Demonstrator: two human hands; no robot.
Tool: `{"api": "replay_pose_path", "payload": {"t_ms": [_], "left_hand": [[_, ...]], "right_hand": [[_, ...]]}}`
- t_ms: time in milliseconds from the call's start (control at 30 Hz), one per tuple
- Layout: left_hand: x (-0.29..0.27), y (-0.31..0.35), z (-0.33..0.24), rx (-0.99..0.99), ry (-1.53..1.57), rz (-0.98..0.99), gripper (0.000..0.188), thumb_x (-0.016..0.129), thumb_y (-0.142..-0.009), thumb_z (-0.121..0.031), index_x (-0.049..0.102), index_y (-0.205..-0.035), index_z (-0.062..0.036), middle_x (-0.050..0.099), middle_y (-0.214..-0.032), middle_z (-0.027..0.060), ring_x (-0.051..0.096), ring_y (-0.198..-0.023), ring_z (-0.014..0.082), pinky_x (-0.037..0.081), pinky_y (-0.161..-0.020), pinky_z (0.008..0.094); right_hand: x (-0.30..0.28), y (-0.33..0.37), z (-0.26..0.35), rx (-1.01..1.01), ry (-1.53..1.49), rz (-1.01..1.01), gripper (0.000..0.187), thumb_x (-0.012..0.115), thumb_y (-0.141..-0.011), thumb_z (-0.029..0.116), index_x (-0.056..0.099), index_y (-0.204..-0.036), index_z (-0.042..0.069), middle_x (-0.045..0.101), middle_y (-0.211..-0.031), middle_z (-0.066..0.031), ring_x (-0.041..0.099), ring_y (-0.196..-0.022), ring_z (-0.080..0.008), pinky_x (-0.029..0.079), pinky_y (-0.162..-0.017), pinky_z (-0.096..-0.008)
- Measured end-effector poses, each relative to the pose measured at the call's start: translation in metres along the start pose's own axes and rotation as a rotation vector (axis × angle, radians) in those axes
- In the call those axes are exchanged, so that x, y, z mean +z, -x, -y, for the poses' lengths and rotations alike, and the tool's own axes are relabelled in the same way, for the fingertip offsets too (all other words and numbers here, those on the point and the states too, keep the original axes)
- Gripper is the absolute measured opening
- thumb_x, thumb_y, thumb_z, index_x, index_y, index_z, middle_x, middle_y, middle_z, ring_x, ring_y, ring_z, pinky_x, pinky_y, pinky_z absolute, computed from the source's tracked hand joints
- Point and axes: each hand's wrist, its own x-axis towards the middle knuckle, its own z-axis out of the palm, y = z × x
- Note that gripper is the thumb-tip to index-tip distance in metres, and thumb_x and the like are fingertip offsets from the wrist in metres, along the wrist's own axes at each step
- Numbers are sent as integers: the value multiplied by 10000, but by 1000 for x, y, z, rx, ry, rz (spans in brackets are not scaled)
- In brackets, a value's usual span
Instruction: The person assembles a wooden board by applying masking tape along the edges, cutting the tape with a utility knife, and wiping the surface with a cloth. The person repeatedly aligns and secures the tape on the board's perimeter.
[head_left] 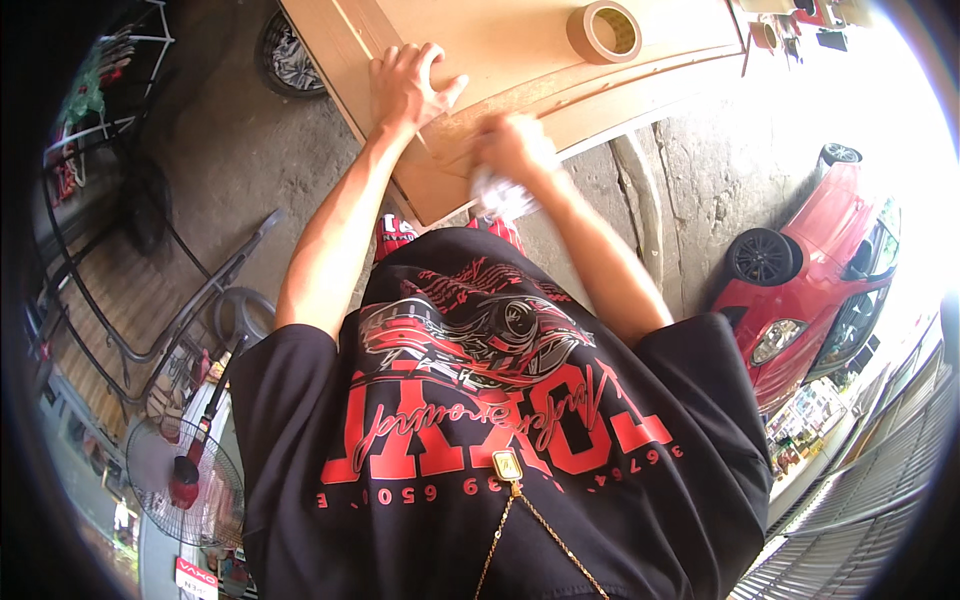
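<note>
A light-brown wooden panel, perhaps a door [480, 40], lies in front of me with one corner pointing toward my legs. On its left part rests my left hand [408, 92], fingers apart and pressed lightly against the wood, holding nothing. My right hand [515, 148] is smeared by motion over the panel's near right edge. Its fingers look closed, and a whitish, shiny, crumpled thing [503, 196] shows below it; blur hides its kind. Farther off on the panel sits a roll of brown tape [579, 36].
A red car [800, 290] stands to the right on the concrete floor [600, 190]. At left are a wheel [290, 60], a curved dark metal frame [190, 320] and a fan [185, 480]. A long strip [640, 190] runs along the floor beside the panel.
</note>
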Motion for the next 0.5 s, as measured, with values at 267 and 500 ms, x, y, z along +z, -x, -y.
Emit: {"api": "replay_pose_path", "payload": {"t_ms": [267,500], "left_hand": [[1,2,4,20,47,8,329,783,-704,-388,619,-899,-180,616,-844,-19,556,-825,226,402,-733,405],[-6,-2,-2,30,107,-18,305,794,-696,-347,620,-873,-169,602,-820,-7,551,-783,244,414,-706,409]], "right_hand": [[-3,-7,-68,-21,7,-352,221,590,-854,311,683,-897,115,698,-927,-153,669,-896,-367,521,-766,-496],[-57,-81,-244,49,-297,-727,160,726,-772,137,641,-768,2,589,-637,-121,537,-636,-193,462,-642,-360]]}}
